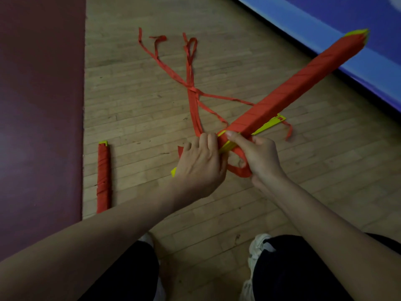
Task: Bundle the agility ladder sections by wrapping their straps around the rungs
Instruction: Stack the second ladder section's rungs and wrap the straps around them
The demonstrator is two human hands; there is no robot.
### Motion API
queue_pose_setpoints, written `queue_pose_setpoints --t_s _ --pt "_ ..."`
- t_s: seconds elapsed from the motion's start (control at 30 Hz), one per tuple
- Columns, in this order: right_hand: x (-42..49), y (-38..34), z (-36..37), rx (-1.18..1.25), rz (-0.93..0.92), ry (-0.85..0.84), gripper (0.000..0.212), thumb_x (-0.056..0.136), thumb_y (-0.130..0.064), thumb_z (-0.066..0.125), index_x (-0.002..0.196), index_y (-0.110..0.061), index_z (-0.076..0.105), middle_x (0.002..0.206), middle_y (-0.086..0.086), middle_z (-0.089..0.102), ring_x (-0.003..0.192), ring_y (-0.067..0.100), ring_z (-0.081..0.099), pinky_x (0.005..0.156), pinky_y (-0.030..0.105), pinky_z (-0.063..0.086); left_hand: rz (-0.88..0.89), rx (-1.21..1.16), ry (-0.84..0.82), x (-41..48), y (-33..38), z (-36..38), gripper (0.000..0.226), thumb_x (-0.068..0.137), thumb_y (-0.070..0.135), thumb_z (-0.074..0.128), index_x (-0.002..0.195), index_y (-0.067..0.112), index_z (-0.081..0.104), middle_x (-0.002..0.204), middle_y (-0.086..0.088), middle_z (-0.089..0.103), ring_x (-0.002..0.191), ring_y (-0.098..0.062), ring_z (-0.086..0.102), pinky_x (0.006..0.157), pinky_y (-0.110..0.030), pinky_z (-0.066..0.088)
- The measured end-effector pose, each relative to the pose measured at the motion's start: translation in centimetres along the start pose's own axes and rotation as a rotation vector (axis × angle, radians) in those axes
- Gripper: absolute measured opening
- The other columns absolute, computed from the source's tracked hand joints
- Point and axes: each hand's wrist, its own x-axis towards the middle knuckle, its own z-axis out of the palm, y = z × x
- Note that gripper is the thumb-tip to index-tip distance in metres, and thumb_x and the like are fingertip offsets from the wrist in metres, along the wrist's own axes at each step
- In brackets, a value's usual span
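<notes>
Head view only. Partly done, by the look of it.

Off to the left on the pale wooden plank floor [141,109], beside the edge of the dark maroon mat [39,105]: finished bundle [103,179], a red-strap-wrapped stick with a yellow plastic tip at its far end. Lying alone, well apart from both hands.

In the hands: held bundle [293,88], a long stack of yellow plastic rungs wound in flat red fabric strap. Raised off the floor, slanting away up-right toward the blue padded panel [336,46], yellow tips bare at the far end. Wrapped along most of the length, bare yellow only at the near end between the hands.

Left to do, judged from this:
- last turns at the near end, then the tail secured
- loose red straps [192,83] tangled on the floor beyond
- flat yellow rung [273,122] lying under the held bundle, seemingly tied to those straps

Grip, left hand [199,164]: closed over the near end of the held bundle, fingers curled over the top, yellow corner poking out below-left of the palm.

Grip, right hand [258,157]: closed on the held bundle just beyond the left, thumb flat on the wrapped face, red strap loop running under the palm. Hidden whether the fingers pinch that loop too.

Hands touching or nearly so, near end of the bundle between them, far end well clear.

White shoes [259,248] at the bottom edge.
</notes>
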Motion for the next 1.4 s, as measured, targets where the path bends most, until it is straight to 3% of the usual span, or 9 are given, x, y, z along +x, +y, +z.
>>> queue_pose_setpoints --t_s 0.17,0.33,0.47,0.6,0.73,0.9,1.1,1.23,1.4 --pt "0.1 -0.8 -0.3 0.102 -0.031 -0.062 0.029 0.079 -0.026 0.076 0.063 -0.012 0.058 0.039 -0.004 0.039 0.033 0.008 0.034 0.037 0.021 0.028 -0.154 -0.467 -0.263 2.2 -2.3 -3.3 0.054 0.082 0.061 0.06 0.114 0.018 0.052 0.107 0.001 0.051 0.096 -0.016 0.052 0.079 -0.029 0.042" --pt "0.0 -2.3 -0.6 0.325 0.063 -0.106 0.023 0.087 -0.012 0.066 0.068 -0.01 0.055 0.035 -0.007 0.037 0.026 0.003 0.034 0.03 0.011 0.03 -0.424 -0.904 -0.347 2.7 -4.3 -5.0 0.079 0.073 0.076 0.05 0.133 0.025 0.041 0.122 0.006 0.051 0.114 -0.014 0.052 0.09 -0.026 0.044" --pt "0.8 -2.2 -1.0 0.337 0.065 -0.069 0.018 0.085 -0.013 0.07 0.075 -0.004 0.058 0.046 -0.001 0.042 0.029 0.003 0.033 0.032 0.012 0.03 -0.553 -1.249 -0.51 2.9 -6.5 -5.8 0.047 0.067 0.061 0.062 0.1 0.028 0.068 0.123 -0.005 0.059 0.111 -0.019 0.058 0.098 -0.038 0.046" --pt "0.8 -1.6 -1.0 0.346 0.082 -0.065 0.02 0.084 -0.013 0.07 0.071 -0.007 0.057 0.042 -0.003 0.037 0.029 0.004 0.033 0.032 0.012 0.031 -0.37 -1.262 -0.913 2.2 -7.4 -5.3 0.084 0.048 0.056 0.086 0.119 0.016 0.066 0.124 -0.012 0.064 0.109 -0.024 0.061 0.085 -0.029 0.052" --pt "0.4 -1.6 -0.9 0.326 0.046 -0.097 0.024 0.085 -0.013 0.07 0.067 -0.009 0.055 0.039 -0.002 0.036 0.029 0.006 0.033 0.032 0.013 0.031 -0.385 -1.312 -0.993 2.1 -6.3 -4.7 0.085 0.057 0.043 0.088 0.126 0.004 0.057 0.117 -0.019 0.066 0.099 -0.027 0.066 0.076 -0.031 0.056" --pt "0.3 -1.6 -0.7 0.298 -0.017 -0.16 0.02 0.085 -0.015 0.069 0.071 -0.01 0.056 0.039 -0.005 0.036 0.029 0.006 0.031 0.033 0.014 0.03 -0.521 -1.225 -1.241 1.7 -5.6 -4.1 0.104 0.044 0.077 0.075 0.112 0.0 0.06 0.105 -0.025 0.066 0.081 -0.039 0.069 0.069 -0.043 0.058" --pt "0.4 -1.3 -0.8 0.235 -0.094 -0.185 0.02 0.084 -0.017 0.071 0.069 -0.012 0.057 0.042 -0.004 0.04 0.03 0.007 0.033 0.034 0.019 0.028 -0.582 -1.522 -0.993 1.8 -4.4 -3.4 0.049 0.057 0.047 0.083 0.09 0.01 0.077 0.092 -0.016 0.07 0.08 -0.028 0.069 0.075 -0.04 0.059" --pt "0.3 -1.0 -0.8 0.204 -0.119 -0.183 0.024 0.084 -0.017 0.071 0.065 -0.013 0.056 0.042 -0.003 0.042 0.031 0.008 0.034 0.035 0.019 0.028 -0.594 -1.545 -0.819 2.5 -4.2 -3.6 0.019 0.074 0.021 0.066 0.086 0.009 0.075 0.08 -0.008 0.073 0.062 -0.014 0.07 0.054 -0.022 0.055" --pt "0.4 -0.9 -0.9 0.171 -0.135 -0.189 0.023 0.084 -0.018 0.071 0.069 -0.01 0.056 0.048 0.003 0.042 0.032 0.009 0.035 0.035 0.021 0.028 -0.649 -1.493 -0.871 2.4 -4.7 -3.3 0.066 0.049 0.041 0.09 0.102 0.006 0.067 0.087 -0.009 0.073 0.073 -0.017 0.071 0.063 -0.027 0.057"
